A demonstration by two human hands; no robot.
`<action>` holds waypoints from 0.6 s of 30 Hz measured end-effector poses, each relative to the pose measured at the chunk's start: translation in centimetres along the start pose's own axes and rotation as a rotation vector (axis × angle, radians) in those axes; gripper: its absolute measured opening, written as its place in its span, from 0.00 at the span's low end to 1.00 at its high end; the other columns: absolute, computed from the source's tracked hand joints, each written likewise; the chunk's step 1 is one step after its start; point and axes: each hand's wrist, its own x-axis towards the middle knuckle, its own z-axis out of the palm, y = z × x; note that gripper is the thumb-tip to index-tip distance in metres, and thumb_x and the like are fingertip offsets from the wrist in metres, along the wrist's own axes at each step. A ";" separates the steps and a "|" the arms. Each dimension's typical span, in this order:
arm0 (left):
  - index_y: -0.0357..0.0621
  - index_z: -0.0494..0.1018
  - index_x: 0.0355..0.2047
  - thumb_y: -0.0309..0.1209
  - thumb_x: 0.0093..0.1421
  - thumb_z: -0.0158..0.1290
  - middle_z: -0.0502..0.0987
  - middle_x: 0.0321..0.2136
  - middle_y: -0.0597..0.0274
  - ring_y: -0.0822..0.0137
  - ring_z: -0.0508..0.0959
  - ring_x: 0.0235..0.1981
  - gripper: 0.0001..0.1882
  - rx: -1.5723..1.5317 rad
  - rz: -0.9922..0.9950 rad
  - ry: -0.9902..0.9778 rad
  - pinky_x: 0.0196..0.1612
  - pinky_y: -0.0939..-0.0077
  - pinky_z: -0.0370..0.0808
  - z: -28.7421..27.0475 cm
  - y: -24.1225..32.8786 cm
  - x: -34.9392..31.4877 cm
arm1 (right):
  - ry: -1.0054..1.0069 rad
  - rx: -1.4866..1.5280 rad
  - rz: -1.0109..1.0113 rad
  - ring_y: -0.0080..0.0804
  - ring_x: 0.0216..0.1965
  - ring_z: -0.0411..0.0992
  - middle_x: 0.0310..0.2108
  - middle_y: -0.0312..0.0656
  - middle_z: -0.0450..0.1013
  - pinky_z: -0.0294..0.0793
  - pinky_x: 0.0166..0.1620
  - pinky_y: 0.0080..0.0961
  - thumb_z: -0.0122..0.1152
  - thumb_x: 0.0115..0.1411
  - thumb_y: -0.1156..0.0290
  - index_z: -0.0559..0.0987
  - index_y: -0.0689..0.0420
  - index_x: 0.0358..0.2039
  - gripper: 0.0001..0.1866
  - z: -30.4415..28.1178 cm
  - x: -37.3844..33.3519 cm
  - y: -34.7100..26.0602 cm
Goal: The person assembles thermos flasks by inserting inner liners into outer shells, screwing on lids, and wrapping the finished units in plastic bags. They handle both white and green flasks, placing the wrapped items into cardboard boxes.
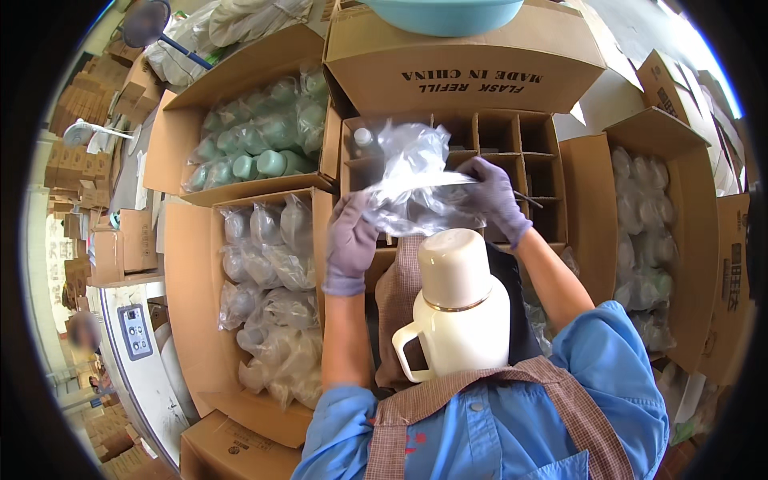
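A clear plastic bag (414, 156) is stretched between my hands over a divided carton (552, 210). My left hand (352, 240), in a grey-purple glove, is closed on the bag's left edge. Its right edge is in the closed fingers of my right hand (494, 196), gloved alike. Just below the bag, a cream vacuum flask (464, 332) with a cup lid and a side handle stands against my chest between my forearms. What bears the flask from beneath is hidden. A bottle with a pale cap (364, 138) shows in the carton's far left cell.
Left stand an open carton (180, 148) of bagged green flasks and another (188, 280) of bagged pale ones. A third (692, 240) with bagged flasks is at right. A light-blue basin (448, 14) rests beyond the carton's raised flap (464, 60). A control panel (136, 331) is far left.
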 end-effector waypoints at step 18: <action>0.39 0.73 0.32 0.20 0.58 0.59 0.74 0.32 0.59 0.70 0.75 0.33 0.05 0.494 0.366 -0.125 0.38 0.78 0.73 -1.7 -2.7 -23.8 | -0.233 0.049 -0.116 0.37 0.34 0.74 0.33 0.48 0.75 0.72 0.38 0.28 0.62 0.58 0.68 0.75 0.61 0.39 0.12 -5.0 -26.1 -0.9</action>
